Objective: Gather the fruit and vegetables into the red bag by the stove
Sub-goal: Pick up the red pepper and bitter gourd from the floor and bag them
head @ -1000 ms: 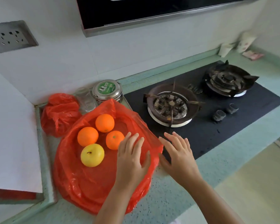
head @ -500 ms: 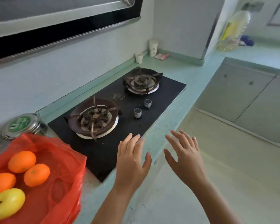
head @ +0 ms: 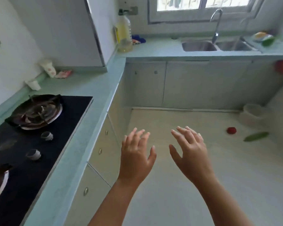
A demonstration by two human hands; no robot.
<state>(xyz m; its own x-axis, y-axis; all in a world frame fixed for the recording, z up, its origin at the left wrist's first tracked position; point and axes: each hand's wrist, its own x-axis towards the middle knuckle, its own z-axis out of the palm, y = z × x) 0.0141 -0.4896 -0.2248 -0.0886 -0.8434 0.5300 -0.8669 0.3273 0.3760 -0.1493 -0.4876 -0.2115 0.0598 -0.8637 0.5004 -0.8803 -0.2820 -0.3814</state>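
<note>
**Both hands empty over the floor, produce lying to the right**

We hold our left hand point(head: 137, 158) and right hand point(head: 190, 154) out side by side above the pale floor point(head: 170, 201), palms down. The fingers are spread and relaxed, and neither hand grips or touches anything. The two hands are close together but apart.

Well to the right of our right hand, a red round fruit point(head: 231, 130) lies on the floor. Just beside it, further right, is a long green vegetable point(head: 256, 136). Both sit near a pale tub point(head: 253, 115) that stands on the floor by the far cupboards.

On the far counter, right of the sink point(head: 199, 46) and its tap point(head: 216, 23), we see a green piece point(head: 268, 41) among blurred items we cannot make out.

The black stove point(head: 39, 160) fills the near left, set into the green counter point(head: 82, 144). A tall bottle point(head: 124, 32) of yellowish liquid stands in the far corner, left of the sink.
</note>
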